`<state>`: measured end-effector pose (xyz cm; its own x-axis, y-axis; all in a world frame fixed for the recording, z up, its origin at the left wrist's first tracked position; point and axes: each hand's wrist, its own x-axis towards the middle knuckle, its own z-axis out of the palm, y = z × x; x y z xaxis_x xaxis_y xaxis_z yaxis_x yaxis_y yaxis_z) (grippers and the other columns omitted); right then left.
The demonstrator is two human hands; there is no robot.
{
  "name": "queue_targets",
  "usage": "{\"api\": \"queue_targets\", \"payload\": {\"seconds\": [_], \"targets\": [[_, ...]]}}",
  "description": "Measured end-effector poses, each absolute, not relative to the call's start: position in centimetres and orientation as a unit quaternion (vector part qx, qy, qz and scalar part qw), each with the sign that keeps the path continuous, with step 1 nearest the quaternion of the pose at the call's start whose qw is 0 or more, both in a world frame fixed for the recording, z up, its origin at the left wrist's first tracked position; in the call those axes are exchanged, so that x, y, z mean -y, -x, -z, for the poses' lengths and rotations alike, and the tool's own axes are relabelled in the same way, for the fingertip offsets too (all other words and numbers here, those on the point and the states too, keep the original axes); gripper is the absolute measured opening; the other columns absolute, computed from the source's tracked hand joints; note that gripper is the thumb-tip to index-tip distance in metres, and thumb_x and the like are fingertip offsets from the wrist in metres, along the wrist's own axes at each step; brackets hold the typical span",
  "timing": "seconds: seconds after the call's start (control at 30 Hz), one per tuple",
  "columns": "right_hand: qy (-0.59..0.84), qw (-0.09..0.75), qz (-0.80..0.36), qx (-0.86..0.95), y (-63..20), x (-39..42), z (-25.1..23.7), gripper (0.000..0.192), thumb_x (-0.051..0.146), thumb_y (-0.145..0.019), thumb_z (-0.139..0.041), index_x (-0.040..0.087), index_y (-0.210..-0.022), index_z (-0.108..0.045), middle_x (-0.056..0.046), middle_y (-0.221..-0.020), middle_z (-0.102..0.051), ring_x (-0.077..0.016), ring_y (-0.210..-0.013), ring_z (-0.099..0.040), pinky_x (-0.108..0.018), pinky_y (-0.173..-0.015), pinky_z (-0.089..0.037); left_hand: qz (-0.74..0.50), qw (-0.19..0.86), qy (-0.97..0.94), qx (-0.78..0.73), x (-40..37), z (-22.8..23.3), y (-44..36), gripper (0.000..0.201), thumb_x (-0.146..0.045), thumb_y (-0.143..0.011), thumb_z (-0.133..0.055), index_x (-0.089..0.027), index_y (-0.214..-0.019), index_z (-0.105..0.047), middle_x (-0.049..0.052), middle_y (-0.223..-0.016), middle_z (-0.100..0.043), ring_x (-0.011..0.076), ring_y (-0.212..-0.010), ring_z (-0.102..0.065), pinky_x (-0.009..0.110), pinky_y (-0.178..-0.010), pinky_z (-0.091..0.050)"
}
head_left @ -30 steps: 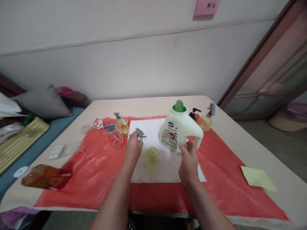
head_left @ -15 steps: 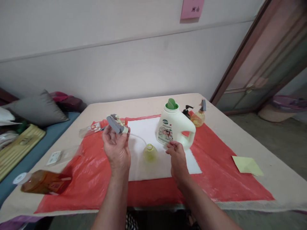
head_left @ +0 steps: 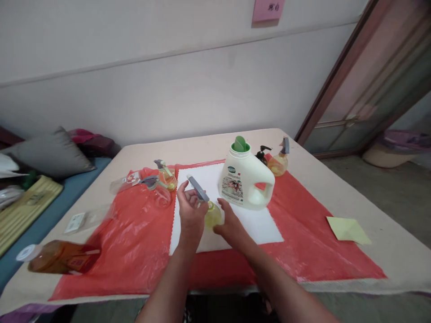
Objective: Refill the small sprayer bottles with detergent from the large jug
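Left hand [head_left: 190, 211] grips sprayer head [head_left: 198, 190]; right hand [head_left: 229, 226] half-hides small bottle [head_left: 213, 216].

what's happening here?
A person at the table holds a grey spray head in the left hand, right above a small yellow bottle that the right hand steadies on the white mat. A white jug stands just behind.

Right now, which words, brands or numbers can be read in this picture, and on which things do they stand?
None can be read.
Pink note on the wall: dark handwriting, too blurred.
White detergent jug: label print too small.
Flat packet and brown bottle: labels blurred.
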<state>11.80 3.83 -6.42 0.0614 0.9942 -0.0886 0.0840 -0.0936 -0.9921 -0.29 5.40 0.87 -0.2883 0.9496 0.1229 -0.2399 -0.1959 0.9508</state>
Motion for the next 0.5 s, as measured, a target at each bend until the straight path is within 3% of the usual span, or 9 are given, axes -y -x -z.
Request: {"api": "queue_targets", "payload": {"seconds": [0.13,0.37,0.5], "targets": [[0.557,0.431,-0.456,0.544,-10.7,-3.8,8.3,0.094,0.014,-0.046,-0.070,0.024,-0.136,-0.049,-0.013,-0.142,-0.057,-0.0361,-0.136,-0.049,-0.055,-0.117,-0.036,-0.612,0.498,-0.366,-0.494,-5.5,-0.1,0.3,0.076,-0.015,-0.063,-0.075,-0.024,-0.132,-0.043,0.000,-0.098,-0.063,0.0170,-0.088,-0.069,0.027,-0.075,-0.053],[0.562,0.409,-0.422,0.582,-10.9,-4.6,8.6,0.067,0.028,-0.057,-0.077,0.024,-0.120,-0.055,-0.004,-0.116,-0.067,-0.0302,-0.111,-0.064,-0.048,-0.099,-0.051,-0.604,0.519,-0.360,-0.486,-6.1,0.1,0.9,0.074,-0.017,-0.065,-0.075,-0.023,-0.131,-0.044,0.001,-0.098,-0.066,0.0191,-0.090,-0.071,0.030,-0.079,-0.053],[0.569,0.424,-0.397,0.582,-11.4,-4.1,6.6,0.079,0.032,-0.060,-0.079,0.024,-0.131,-0.046,-0.009,-0.130,-0.060,-0.0310,-0.121,-0.058,-0.050,-0.106,-0.047,-0.652,0.543,-0.325,-0.419,-6.6,-1.2,1.5,0.074,-0.017,-0.064,-0.079,-0.025,-0.130,-0.044,0.001,-0.102,-0.065,0.0216,-0.100,-0.072,0.033,-0.087,-0.053]]}}
